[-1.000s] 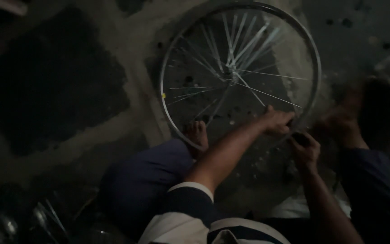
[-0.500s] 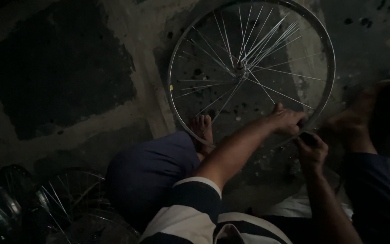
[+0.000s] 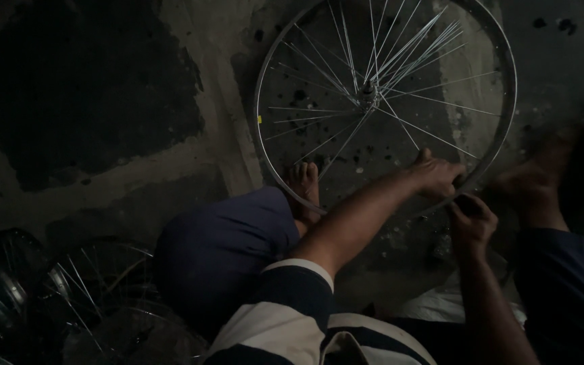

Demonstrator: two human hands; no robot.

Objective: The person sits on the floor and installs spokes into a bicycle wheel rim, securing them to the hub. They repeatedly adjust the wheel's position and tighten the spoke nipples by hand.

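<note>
Bright silver metal forms a bare bicycle wheel (image 3: 386,101), which is being held propped on a dark, stained concrete floor (image 3: 103,101), seen from above through a head-worn camera. No tyre is fitted. Thin spokes (image 3: 427,132) are fanning out from a small central hub (image 3: 368,89) to the narrow rim.

The near, lower part of the rim is being gripped by the left hand (image 3: 437,177), whose fingers are curled over the metal with the thumb raised on the inner side. Just below it, touching or nearly touching the rim, the right hand (image 3: 471,222) is being kept loosely closed, fingertips pinched together. Whether something small is being pinched there cannot be told in the dim light.

A bare foot (image 3: 303,181) is being rested against the rim's lower left edge, beside a knee in dark blue cloth (image 3: 221,250). A second bare foot (image 3: 542,172), blurred, is lying near the rim on the right.

The wheel is judged to be light and stiff around its hoop, though the spokes are likely to be bent easily under side pressure. The smooth metal may be slippery, so the rim is judged the best place for it to be held.

More wheels (image 3: 69,290) are being stored in shadow at lower left.
</note>
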